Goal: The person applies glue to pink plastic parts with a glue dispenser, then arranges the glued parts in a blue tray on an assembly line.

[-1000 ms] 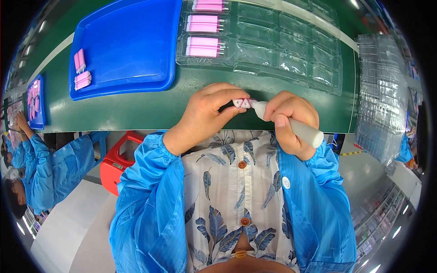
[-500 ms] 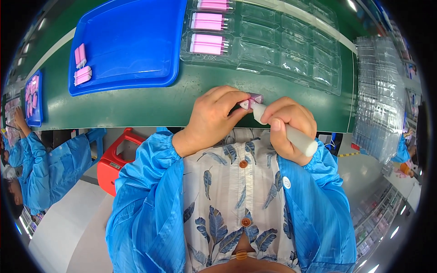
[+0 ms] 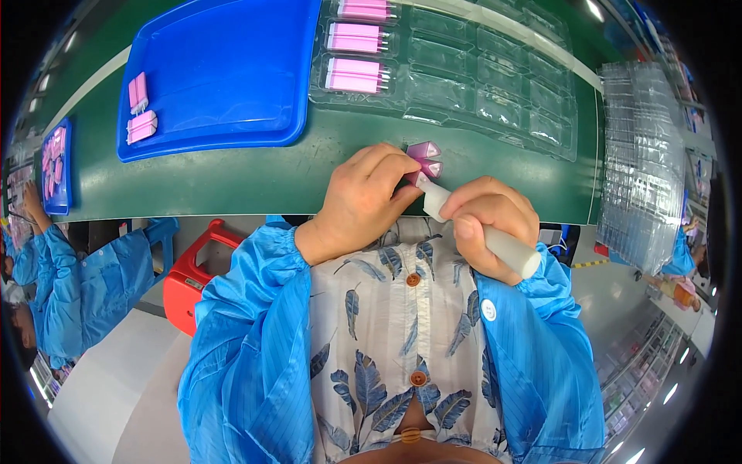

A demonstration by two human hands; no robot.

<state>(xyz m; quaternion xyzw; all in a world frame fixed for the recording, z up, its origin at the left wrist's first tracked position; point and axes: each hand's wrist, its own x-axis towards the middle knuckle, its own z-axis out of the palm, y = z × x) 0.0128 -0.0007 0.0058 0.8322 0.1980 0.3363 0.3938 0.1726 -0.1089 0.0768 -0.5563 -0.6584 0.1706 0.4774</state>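
My left hand (image 3: 363,185) pinches a small pink block (image 3: 423,150) whose angular, faceted end sticks out past the fingertips; the rest is hidden by the fingers. My right hand (image 3: 495,220) is wrapped round a white tool with a thick round handle (image 3: 512,252). Its paler, narrowed tip (image 3: 434,197) touches or lies very close to the near side of the pink block. What kind of tool it is, I cannot tell. Both hands are over the near edge of the green table (image 3: 255,182), in front of my body.
A blue tray (image 3: 224,77) at the left holds two pink blocks (image 3: 141,127). Beyond my hands lies a clear plastic blister tray (image 3: 440,89) with several pink pronged blocks (image 3: 355,75) in its left column. Stacked clear trays (image 3: 641,162) stand right. A red stool (image 3: 185,290) and co-worker (image 3: 108,278) are left.
The pink block has turned in my left fingers, so more of its faceted end shows. The tool's tip has shifted slightly left and toward me, and its handle has tilted a little.
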